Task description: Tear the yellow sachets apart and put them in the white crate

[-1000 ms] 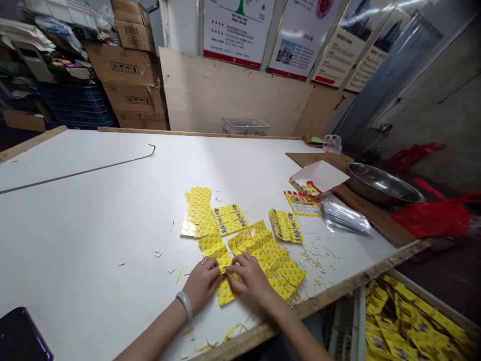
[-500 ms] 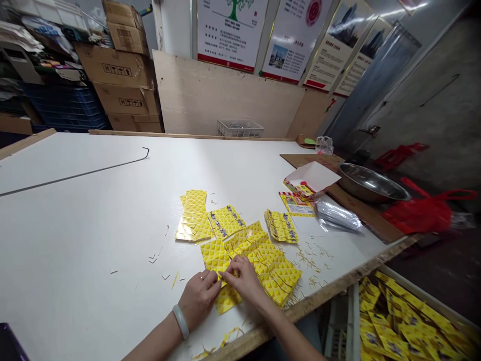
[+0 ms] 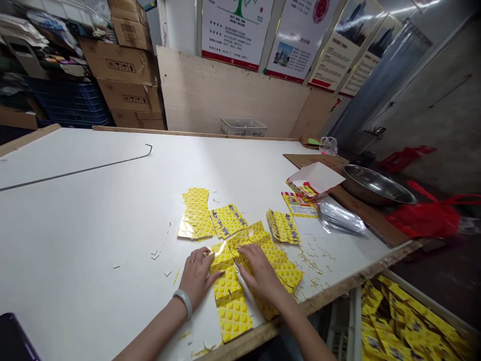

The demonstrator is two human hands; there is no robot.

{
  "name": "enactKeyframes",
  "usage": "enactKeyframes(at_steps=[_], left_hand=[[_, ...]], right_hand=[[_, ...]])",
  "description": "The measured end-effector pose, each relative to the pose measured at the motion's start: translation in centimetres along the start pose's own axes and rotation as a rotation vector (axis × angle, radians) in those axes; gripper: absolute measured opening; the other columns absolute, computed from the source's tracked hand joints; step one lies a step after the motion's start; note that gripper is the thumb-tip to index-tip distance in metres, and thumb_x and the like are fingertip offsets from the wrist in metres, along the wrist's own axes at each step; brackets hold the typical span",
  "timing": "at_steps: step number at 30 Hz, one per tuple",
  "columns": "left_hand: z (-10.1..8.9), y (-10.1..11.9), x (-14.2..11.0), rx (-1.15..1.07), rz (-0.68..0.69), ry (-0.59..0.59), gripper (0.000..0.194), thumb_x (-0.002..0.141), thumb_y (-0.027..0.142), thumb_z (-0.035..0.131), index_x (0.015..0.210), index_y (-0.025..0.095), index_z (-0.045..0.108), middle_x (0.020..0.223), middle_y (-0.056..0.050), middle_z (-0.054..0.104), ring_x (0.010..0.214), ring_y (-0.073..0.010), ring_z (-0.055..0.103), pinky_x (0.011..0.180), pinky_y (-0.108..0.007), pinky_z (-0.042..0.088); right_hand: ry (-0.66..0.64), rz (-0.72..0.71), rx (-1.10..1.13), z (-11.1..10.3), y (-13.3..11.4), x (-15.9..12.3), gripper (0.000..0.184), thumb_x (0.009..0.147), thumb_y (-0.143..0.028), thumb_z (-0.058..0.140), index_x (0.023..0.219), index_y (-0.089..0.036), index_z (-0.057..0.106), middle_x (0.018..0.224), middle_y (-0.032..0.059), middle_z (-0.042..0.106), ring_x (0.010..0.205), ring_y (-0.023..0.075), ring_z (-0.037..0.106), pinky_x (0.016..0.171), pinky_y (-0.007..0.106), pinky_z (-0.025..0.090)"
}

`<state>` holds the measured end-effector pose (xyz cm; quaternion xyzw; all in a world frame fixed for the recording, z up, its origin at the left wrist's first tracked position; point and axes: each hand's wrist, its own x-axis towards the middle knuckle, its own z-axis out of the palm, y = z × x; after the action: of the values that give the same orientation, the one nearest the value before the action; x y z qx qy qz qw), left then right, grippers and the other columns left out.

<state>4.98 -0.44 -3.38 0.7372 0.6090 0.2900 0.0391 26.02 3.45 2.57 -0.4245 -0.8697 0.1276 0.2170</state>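
Note:
My left hand (image 3: 197, 277) grips the left edge of a yellow patterned packet strip (image 3: 235, 316), its thumb lying over the surface. My right hand (image 3: 260, 273) has its fingers on the same strip's upper right side, thumb and fingers bent around the edge. The strip runs down to the table's front edge. Under and beside my right hand lies a layered pile of yellow packet strips (image 3: 283, 263). Just beyond my hands are a fanned stack of yellow packets (image 3: 196, 215), a packet sheet with blue print (image 3: 228, 219) and a smaller printed stack (image 3: 283, 226).
Yellow clippings (image 3: 313, 263) litter the white table (image 3: 93, 215). To the right are an opened carton (image 3: 315, 178), clear plastic sleeves (image 3: 340, 215), a metal basin (image 3: 378, 184) and a red bag (image 3: 424, 215). A crate of yellow packets (image 3: 413, 326) stands below. A metal rod (image 3: 82, 170) lies left.
My hands have moved apart, from close together to opposite sides of the strip. The strip now reaches further down toward the table's front edge. The view has shifted slightly.

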Motion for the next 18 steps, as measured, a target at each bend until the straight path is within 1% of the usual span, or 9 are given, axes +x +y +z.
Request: enactKeyframes(at_steps=[2, 4, 7, 11, 14, 18], left_hand=[[0.2, 0.0, 0.1, -0.034, -0.007, -0.066, 0.022, 0.084, 0.038, 0.048, 0.097, 0.026, 0.061, 0.103, -0.004, 0.053, 0.097, -0.0187, 0.046, 0.082, -0.037, 0.046], [0.2, 0.2, 0.0, -0.055, -0.005, -0.091, 0.019, 0.086, 0.033, 0.045, 0.087, 0.025, 0.063, 0.096, -0.003, 0.054, 0.092, -0.0164, 0.047, 0.079, -0.034, 0.046], [-0.1, 0.6, 0.0, -0.052, 0.005, -0.083, 0.021, 0.086, 0.03, 0.045, 0.081, 0.023, 0.063, 0.09, -0.003, 0.054, 0.087, -0.0149, 0.047, 0.075, -0.031, 0.045], [-0.2, 0.7, 0.1, -0.043, 0.029, -0.072, 0.02, 0.086, 0.027, 0.045, 0.077, 0.021, 0.063, 0.087, -0.003, 0.054, 0.084, -0.0139, 0.046, 0.073, -0.03, 0.044], [-0.1, 0.8, 0.2, -0.018, 0.047, -0.055, 0.019, 0.085, 0.026, 0.047, 0.075, 0.02, 0.062, 0.086, -0.002, 0.055, 0.083, -0.0138, 0.046, 0.071, -0.029, 0.044], [-0.1, 1.1, 0.2, 0.034, 0.082, -0.029, 0.016, 0.084, 0.022, 0.05, 0.073, 0.019, 0.061, 0.085, -0.002, 0.057, 0.081, -0.0138, 0.047, 0.069, -0.028, 0.043]], right_hand=[[-0.06, -0.035, 0.006, 1.7, -0.8, 0.7, 0.032, 0.083, -0.02, 0.054, 0.115, -0.02, 0.053, 0.111, 0.0067, 0.054, 0.105, 0.0198, 0.044, 0.093, 0.034, 0.034], [-0.105, -0.054, -0.028, 2.7, -1.2, 1.3, 0.028, 0.081, -0.022, 0.057, 0.109, -0.024, 0.059, 0.104, 0.0041, 0.057, 0.101, 0.02, 0.046, 0.09, 0.036, 0.033], [-0.154, -0.071, -0.066, 2.6, -1.4, 1.7, 0.02, 0.082, -0.025, 0.058, 0.1, -0.032, 0.065, 0.093, 0.0004, 0.059, 0.096, 0.0184, 0.047, 0.085, 0.035, 0.03], [-0.202, -0.087, -0.082, 1.7, -1.6, 2.1, 0.017, 0.083, -0.027, 0.058, 0.094, -0.034, 0.068, 0.091, -0.0001, 0.06, 0.094, 0.0178, 0.047, 0.083, 0.035, 0.027], [-0.192, -0.058, -0.086, 2.0, -1.9, 2.3, 0.017, 0.084, -0.026, 0.057, 0.094, -0.033, 0.069, 0.089, 0.0009, 0.061, 0.093, 0.0184, 0.046, 0.083, 0.036, 0.026], [-0.126, 0.045, -0.018, 2.8, -1.9, 2.1, 0.014, 0.083, -0.027, 0.058, 0.09, -0.031, 0.069, 0.091, 0.0005, 0.059, 0.093, 0.0176, 0.045, 0.083, 0.034, 0.027]])
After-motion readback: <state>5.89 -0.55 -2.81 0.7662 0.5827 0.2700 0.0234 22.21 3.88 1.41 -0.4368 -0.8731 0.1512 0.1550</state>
